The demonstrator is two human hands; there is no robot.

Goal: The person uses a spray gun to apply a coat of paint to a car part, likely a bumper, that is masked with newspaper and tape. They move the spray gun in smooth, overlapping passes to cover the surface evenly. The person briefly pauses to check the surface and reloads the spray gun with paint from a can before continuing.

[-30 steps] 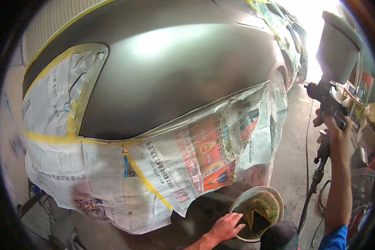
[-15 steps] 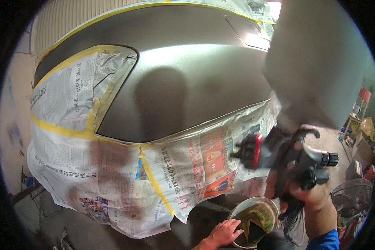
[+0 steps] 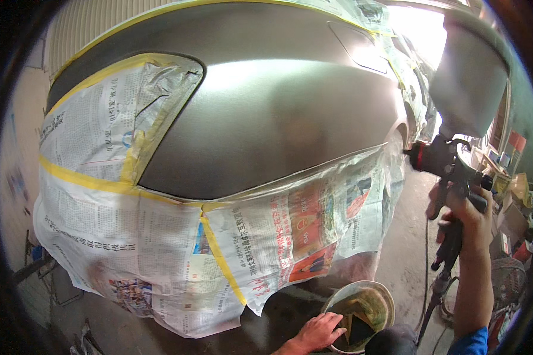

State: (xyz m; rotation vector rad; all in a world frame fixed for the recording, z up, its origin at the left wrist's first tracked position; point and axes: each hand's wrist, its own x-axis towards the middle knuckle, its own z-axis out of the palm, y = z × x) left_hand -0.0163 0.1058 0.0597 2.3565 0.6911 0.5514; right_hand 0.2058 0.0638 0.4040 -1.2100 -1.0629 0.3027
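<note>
A spray gun (image 3: 450, 163) with a large grey cup (image 3: 471, 77) on top is gripped by my right hand (image 3: 469, 213), fingers around its handle. It is held upright at the right, its nozzle toward the grey car body panel (image 3: 290, 130) and apart from it. My left hand (image 3: 318, 331) lies low in the middle, its curled fingers over the left rim of a round bucket (image 3: 387, 293). Newspaper sheets (image 3: 172, 254) edged with yellow masking tape (image 3: 222, 260) cover the areas below and left of the panel.
A hose (image 3: 427, 266) runs down to the concrete floor near the bucket. My dark-clad knee (image 3: 391, 341) is beside the bucket. Boxes and clutter (image 3: 512, 216) stand along the right. A ribbed shutter (image 3: 95, 26) is behind the car, and bright light enters at the upper right.
My right hand has carried the spray gun to the right and farther from me. The shadow on the panel has shifted right and softened. My left hand has stayed at the bucket.
</note>
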